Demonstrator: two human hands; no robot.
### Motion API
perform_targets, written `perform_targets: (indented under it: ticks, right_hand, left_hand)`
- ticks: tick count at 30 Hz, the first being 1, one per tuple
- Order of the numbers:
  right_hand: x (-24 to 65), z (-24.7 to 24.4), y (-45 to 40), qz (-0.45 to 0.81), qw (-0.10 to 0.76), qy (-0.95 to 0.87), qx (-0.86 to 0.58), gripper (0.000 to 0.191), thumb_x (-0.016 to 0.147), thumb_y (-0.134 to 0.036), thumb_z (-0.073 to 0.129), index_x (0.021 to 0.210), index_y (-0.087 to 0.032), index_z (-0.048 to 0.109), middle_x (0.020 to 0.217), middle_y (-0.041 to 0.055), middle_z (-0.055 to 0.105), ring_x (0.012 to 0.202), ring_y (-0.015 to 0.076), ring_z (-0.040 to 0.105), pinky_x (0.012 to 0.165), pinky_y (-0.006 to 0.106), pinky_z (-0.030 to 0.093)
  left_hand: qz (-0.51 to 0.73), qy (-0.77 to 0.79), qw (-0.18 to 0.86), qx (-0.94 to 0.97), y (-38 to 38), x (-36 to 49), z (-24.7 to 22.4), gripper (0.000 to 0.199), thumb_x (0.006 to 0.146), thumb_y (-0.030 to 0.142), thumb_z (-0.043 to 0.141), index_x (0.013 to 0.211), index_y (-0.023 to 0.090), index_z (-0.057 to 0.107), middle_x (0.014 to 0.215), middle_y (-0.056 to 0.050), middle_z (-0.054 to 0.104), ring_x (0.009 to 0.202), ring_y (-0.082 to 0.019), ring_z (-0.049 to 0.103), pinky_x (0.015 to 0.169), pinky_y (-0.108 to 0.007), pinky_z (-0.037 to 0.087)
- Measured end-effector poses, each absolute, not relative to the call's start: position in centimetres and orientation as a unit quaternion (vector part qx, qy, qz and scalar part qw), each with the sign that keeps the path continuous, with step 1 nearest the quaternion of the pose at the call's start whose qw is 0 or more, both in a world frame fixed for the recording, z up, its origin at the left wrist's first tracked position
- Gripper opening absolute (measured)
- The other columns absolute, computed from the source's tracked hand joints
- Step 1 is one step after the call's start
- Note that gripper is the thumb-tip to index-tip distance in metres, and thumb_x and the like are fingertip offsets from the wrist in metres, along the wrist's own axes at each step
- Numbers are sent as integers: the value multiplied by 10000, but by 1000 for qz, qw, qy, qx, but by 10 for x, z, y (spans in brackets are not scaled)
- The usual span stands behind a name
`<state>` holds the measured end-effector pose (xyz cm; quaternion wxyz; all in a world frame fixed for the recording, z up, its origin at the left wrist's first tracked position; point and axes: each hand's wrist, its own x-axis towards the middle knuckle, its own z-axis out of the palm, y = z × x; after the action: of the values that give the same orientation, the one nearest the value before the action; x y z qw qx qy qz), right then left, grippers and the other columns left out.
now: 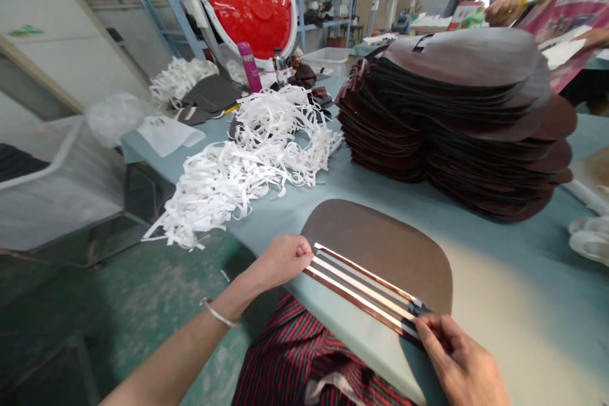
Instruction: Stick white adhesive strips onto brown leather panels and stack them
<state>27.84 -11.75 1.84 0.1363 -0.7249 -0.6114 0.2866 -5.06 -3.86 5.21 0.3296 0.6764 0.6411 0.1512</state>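
A dark brown-grey panel (pixel 380 231) with rounded corners lies flat at the table's near edge. It has a long slot close to its near side, bordered by shiny brown edging and narrow white bands. Across that slot runs a thin pale strip (pixel 362 283), stretched lengthwise between my hands. My left hand (pixel 284 260) is closed in a pinch on the strip's left end. At the right end, my right hand (pixel 460 352) pinches the strip between thumb and fingers, beside a dark patch at the slot's corner. The fingertips partly hide both ends.
A heap of white strips (pixel 247 162) covers the table's left side. Tall stacks of dark brown panels (pixel 457 120) stand behind right. A red fan-shaped object (pixel 250 0) and a pink bottle (pixel 249 68) are at the back. Another person's hand (pixel 504 11) holds a brush far right.
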Motion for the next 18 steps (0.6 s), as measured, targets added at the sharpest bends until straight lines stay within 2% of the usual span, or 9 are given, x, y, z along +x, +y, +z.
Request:
perform_targets:
  ticks: [5, 11, 18]
  right_hand:
    - [275, 21, -117, 270, 133, -606, -737, 419, 821, -637, 404, 787, -292, 639, 665, 6, 681, 586, 198, 641, 509, 252, 469]
    - [276, 21, -116, 279, 98, -598, -745, 433, 800, -665, 387, 806, -310, 637, 721, -7, 693, 630, 197, 650, 544, 257, 478]
    - [272, 25, -115, 270, 120, -602, -742, 398, 795, -634, 419, 773, -298, 630, 706, -3, 692, 615, 198, 649, 520, 258, 458]
  left_hand:
    - [144, 651, 322, 672, -36, -51, 51, 169, 772, 258, 508, 699, 188, 643, 666, 14, 650, 629, -142, 581, 578, -234, 356]
    - [137, 659, 316, 668, -34, -50, 47, 160, 756, 253, 511, 679, 189, 636, 642, 22, 644, 613, -137, 572, 566, -234, 347]
    - [137, 673, 281, 670, -36, -45, 44, 154, 774, 252, 520, 660, 193, 605, 628, 19, 621, 595, -141, 550, 571, -254, 337]
